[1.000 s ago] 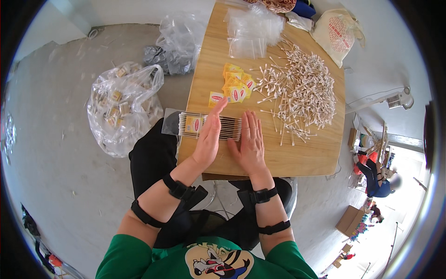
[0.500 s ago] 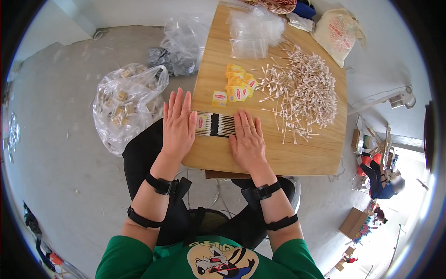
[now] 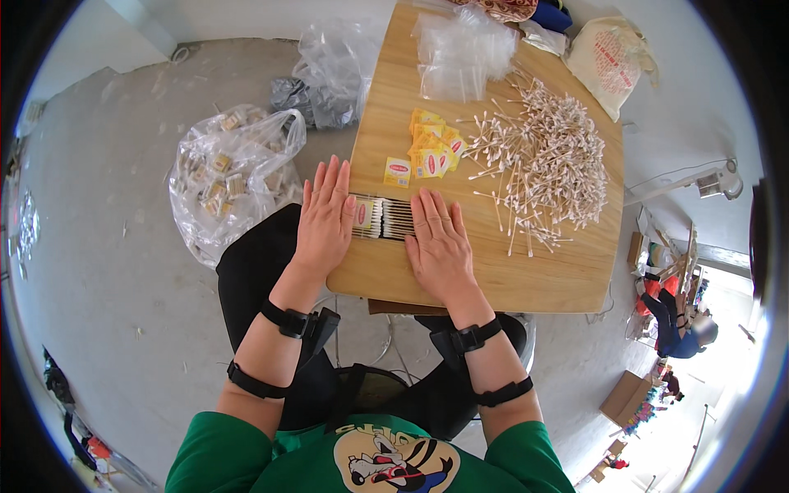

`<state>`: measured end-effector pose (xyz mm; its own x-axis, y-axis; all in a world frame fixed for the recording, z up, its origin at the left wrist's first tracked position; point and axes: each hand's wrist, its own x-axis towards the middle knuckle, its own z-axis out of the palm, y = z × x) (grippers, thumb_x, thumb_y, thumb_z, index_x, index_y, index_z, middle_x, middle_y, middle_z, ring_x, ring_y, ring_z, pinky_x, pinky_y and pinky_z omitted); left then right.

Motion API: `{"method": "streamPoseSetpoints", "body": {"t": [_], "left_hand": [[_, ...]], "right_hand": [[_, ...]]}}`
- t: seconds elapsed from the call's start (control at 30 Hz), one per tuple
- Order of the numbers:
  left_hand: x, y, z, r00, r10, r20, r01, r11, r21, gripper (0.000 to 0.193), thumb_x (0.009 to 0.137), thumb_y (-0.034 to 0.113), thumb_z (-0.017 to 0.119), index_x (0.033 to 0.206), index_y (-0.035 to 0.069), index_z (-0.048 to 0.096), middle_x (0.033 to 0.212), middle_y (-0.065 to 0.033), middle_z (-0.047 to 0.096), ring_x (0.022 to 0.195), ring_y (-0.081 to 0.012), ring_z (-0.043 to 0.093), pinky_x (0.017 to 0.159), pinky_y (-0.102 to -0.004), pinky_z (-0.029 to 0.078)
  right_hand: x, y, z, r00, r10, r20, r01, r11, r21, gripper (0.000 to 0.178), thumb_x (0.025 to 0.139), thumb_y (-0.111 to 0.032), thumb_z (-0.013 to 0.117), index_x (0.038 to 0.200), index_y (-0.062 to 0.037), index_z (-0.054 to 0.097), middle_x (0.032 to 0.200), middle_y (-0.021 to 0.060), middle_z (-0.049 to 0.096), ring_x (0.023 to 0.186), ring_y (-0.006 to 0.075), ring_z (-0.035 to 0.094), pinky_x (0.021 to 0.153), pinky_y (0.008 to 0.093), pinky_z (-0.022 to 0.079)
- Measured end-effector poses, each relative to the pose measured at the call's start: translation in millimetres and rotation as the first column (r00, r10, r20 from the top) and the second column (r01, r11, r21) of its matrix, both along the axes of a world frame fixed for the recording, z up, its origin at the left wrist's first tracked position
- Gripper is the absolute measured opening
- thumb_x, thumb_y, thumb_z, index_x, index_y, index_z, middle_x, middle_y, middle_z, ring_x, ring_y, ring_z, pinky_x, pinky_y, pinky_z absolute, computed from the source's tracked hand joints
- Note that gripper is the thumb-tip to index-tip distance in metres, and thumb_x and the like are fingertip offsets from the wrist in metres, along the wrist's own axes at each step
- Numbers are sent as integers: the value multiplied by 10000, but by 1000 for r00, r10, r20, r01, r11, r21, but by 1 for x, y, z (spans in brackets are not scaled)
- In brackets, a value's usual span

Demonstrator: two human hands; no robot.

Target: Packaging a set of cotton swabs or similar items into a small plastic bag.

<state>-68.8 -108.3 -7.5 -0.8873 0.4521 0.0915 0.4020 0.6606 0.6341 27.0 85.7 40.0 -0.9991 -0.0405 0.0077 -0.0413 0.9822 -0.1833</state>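
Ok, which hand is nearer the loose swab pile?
Right. The right hand lies left of the loose swab pile, nearer the person; the left hand is farther left, across the swab rows.

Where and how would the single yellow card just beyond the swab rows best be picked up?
Probably by pinching its left edge, coming from the left: the yellow card lies flat, with fanned cards close on its right and swab rows on its near side.
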Motion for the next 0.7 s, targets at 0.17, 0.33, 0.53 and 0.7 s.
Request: {"method": "streamPoseSetpoints", "body": {"t": [0.17, 0.33, 0.53, 0.7], "left_hand": [[0, 0, 2, 1000, -4, 14, 3, 1000, 16, 524, 1067, 291, 330, 1545, 87, 263, 1593, -146, 272, 1476, -332, 240, 1198, -480, 166], [-1, 0, 4, 999, -14, 31, 13, 999, 35, 522, 1066, 289, 334, 1539, 77, 272, 1587, -155, 279, 1472, -342, 246, 1194, -489, 174], [-1, -1, 0, 1000, -15, 10, 15, 999, 43, 525, 1064, 286, 337, 1536, 66, 272, 1581, -159, 287, 1470, -344, 249, 1190, -493, 183], [-1, 1, 3, 1000, -18, 14, 18, 999, 47, 526, 1061, 281, 346, 1534, 61, 276, 1578, -162, 294, 1468, -346, 257, 1189, -493, 189]], "right_hand": [[-6, -5, 0, 1000, 26, -4, -26, 1000, -5, 592, 940, -255, 548, 1471, -34, 407, 1548, 104, 376, 1447, 250, 327, 1201, 463, 218], [-9, -7, 2, 999, 38, 1, -38, 999, 0, 590, 938, -255, 550, 1467, -34, 413, 1545, 98, 383, 1446, 244, 330, 1201, 463, 218], [-14, -12, -3, 999, 51, -13, -51, 998, -24, 589, 934, -250, 557, 1467, -44, 417, 1545, 94, 383, 1445, 242, 333, 1202, 464, 213], [-15, -19, -4, 999, 25, -27, -25, 1000, -8, 599, 931, -258, 567, 1470, -45, 414, 1551, 98, 374, 1446, 245, 331, 1202, 469, 212]]}}
